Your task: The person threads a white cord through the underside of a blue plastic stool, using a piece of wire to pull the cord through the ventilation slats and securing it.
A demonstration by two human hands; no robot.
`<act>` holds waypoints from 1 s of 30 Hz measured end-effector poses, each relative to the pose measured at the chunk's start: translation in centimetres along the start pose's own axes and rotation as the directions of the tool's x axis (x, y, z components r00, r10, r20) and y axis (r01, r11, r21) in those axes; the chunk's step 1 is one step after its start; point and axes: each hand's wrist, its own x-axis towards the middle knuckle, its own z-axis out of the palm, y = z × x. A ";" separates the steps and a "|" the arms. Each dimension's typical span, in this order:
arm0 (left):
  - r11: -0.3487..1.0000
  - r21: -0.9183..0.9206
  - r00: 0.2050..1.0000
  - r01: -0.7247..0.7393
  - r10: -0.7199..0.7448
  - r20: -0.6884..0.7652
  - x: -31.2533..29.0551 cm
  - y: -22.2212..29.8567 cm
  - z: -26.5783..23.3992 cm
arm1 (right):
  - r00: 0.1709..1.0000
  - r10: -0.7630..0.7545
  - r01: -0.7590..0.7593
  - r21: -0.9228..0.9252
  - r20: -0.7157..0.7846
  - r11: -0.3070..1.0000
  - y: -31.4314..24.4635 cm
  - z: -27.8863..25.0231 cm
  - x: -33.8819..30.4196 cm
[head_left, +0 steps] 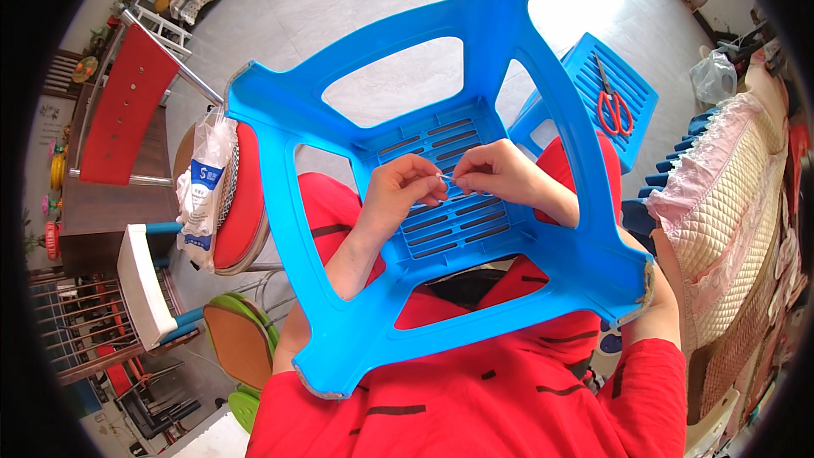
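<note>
An upturned blue plastic stool (339, 341) rests over my lap, legs pointing up and its slatted seat at the bottom. My forearms pass through its side openings, so both hands meet inside the frame above the slats. A thin white strand (447, 177) spans the small gap between my fingertips. Thumb and fingers of my left hand (402, 190) pinch one end. My right hand (502, 171) pinches the other end from the right. The strand's ends are hidden in the fingers, and its material is too small to make out.
Red-handled scissors (612, 110) lie on a small blue stool (642, 95) at far right. A plastic bag (202, 191) of white material sits on a red chair (240, 225) at left. A quilted cover (731, 195) with pink lace edging drapes along the right side.
</note>
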 end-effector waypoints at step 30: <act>0.992 0.118 0.998 -0.055 0.052 0.033 0.6 -0.3 0.6 | 0.997 0.034 -0.028 0.090 -0.064 0.996 0.3 0.1 0.1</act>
